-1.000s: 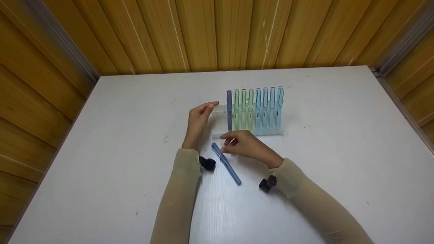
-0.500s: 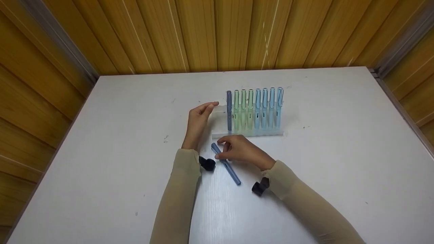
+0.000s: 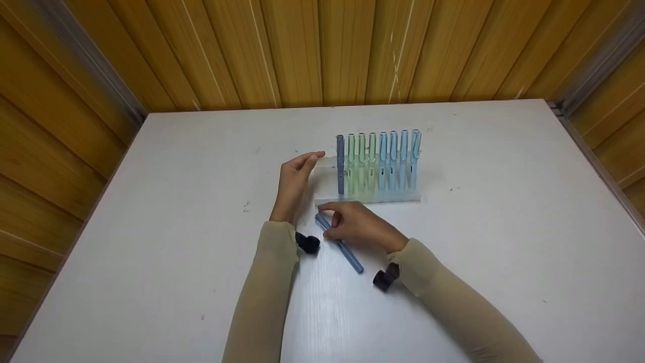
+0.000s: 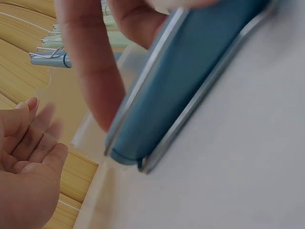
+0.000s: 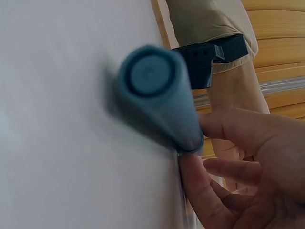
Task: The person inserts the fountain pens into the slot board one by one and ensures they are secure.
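In the head view my left hand [image 3: 294, 186] holds the left end of a clear pen rack [image 3: 325, 186]. The left wrist view shows its thumb and fingertips at the edge of the see-through panel, some fingers visible through the plastic. My right hand [image 3: 360, 225] pinches a blue capped pen [image 3: 351, 258] between thumb and fingers, in front of the rack. The pen lies slantwise, its clip [image 4: 193, 100] end towards the rack. A darker blue pen [image 3: 341, 166], several green pens [image 3: 362, 166] and several light blue pens [image 3: 393, 161] stand upright in the rack.
The white table [image 3: 166, 227] extends around the rack on all sides. Yellow wood-look panels [image 3: 342, 55] rise behind the table and at both sides. A small black camera [image 3: 308, 244] sits on the left wrist, and another black camera [image 3: 385, 279] on the right.
My right hand has come down and left onto the loose blue pen and pinched it. The pen's near end has shifted slightly right. My left hand stays at the rack.
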A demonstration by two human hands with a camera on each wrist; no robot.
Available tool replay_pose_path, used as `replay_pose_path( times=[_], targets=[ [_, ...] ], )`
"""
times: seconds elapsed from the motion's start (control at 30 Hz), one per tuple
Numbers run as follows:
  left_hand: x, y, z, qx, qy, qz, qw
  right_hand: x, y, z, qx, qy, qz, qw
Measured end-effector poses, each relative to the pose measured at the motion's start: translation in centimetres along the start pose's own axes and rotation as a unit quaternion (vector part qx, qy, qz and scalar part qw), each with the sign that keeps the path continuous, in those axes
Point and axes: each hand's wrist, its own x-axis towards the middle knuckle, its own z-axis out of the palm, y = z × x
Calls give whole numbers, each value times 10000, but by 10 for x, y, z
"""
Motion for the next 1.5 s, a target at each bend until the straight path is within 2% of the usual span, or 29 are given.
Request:
replay_pose_path(
  times=[0.4,0.6,0.87,1.13,1.5],
  targets=[
    [1,1,1,43,30,-17,10000,-1,2,-1,116,-93,75,9999],
    [1,1,0,46,28,41,10000,1,9,-8,592,-307,87,9977],
    [-1,2,-1,133,9,165,9998,1,19,-16,1285,-562,59,9901],
    [-1,0,0,132,54,87,9999,-1,19,-18,1733,-701,232,9821],
    [1,0,0,136,17,145,9998,-2,9,-33,1758,-384,362,9830]
  ],
)
